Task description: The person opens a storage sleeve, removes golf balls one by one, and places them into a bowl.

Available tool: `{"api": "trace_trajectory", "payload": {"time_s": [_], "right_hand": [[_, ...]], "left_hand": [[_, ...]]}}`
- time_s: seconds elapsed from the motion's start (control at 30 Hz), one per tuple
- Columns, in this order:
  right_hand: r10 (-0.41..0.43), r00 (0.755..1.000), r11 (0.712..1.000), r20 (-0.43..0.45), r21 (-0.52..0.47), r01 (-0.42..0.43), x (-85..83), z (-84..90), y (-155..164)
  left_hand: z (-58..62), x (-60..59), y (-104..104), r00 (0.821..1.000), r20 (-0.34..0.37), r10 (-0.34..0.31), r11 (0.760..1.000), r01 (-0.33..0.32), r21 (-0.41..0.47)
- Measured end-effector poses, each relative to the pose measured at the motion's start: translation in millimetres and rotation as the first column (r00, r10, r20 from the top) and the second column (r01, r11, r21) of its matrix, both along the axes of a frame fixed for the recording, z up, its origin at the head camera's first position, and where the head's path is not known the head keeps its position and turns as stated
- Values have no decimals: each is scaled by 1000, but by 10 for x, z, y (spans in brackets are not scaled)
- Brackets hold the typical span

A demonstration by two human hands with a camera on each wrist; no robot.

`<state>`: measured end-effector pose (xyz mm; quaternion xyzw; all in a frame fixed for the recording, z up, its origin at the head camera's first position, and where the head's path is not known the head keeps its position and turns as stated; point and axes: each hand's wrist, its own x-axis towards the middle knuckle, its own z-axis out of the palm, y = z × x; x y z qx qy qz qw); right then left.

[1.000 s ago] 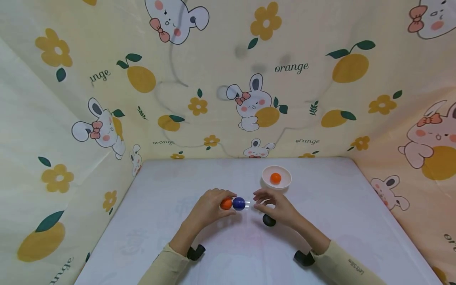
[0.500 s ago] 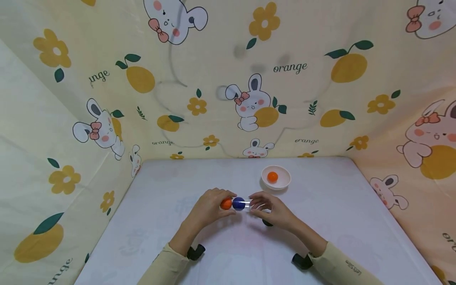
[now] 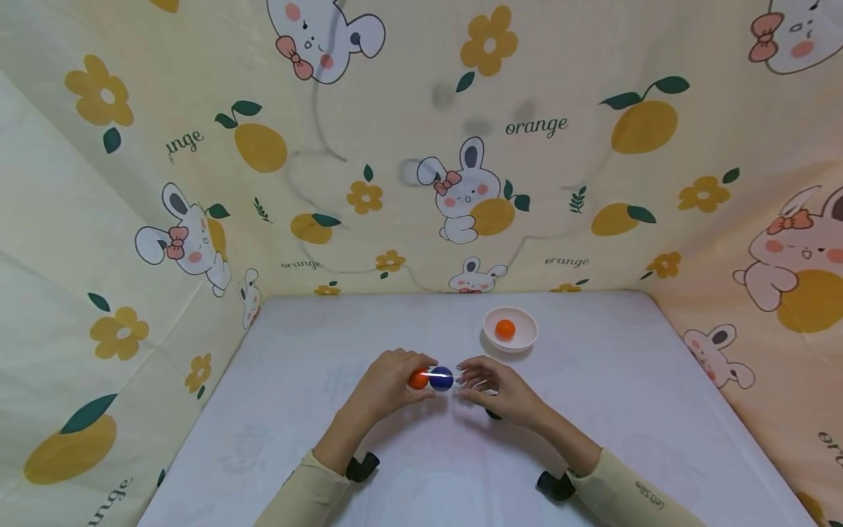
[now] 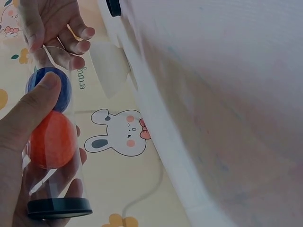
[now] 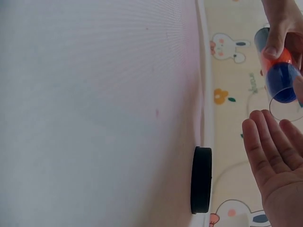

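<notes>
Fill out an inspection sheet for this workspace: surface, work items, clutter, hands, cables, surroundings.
Surface: white table, bare around the hands.
Work items: clear tube with a black end cap, held sideways, holding an orange ball and a blue ball; its far end is open.
Clutter: white bowl with one orange ball inside; loose black cap on the table.
Hands: left hand grips the tube; right hand open at the tube's open end.
Cables: nothing seen.
Surroundings: cream cloth walls printed with rabbits and oranges.
</notes>
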<state>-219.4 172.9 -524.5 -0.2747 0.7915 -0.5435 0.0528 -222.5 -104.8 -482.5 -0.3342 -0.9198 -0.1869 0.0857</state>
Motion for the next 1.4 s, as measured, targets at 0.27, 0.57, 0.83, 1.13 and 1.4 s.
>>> {"api": "trace_trajectory", "payload": {"time_s": [0.27, 0.57, 0.83, 1.13, 1.4], "right_hand": [[-15, 1000, 1000, 26, 21, 14, 10, -17, -10], [-13, 1000, 1000, 17, 18, 13, 2, -17, -4], [-28, 999, 999, 38, 39, 27, 0, -11, -3], [-37, 999, 997, 15, 73, 36, -18, -57, 50], [-36, 999, 997, 10, 74, 36, -18, -41, 51]], "left_hand": [[-37, 4, -11, 1000, -14, -14, 1000, 14, -1], [-48, -14, -19, 999, -43, -29, 1000, 29, -3], [-58, -30, -22, 999, -35, -30, 999, 31, 12], [-62, -24, -37, 1000, -5, -21, 1000, 21, 18], [-62, -21, -43, 999, -23, -39, 998, 40, 48]]}}
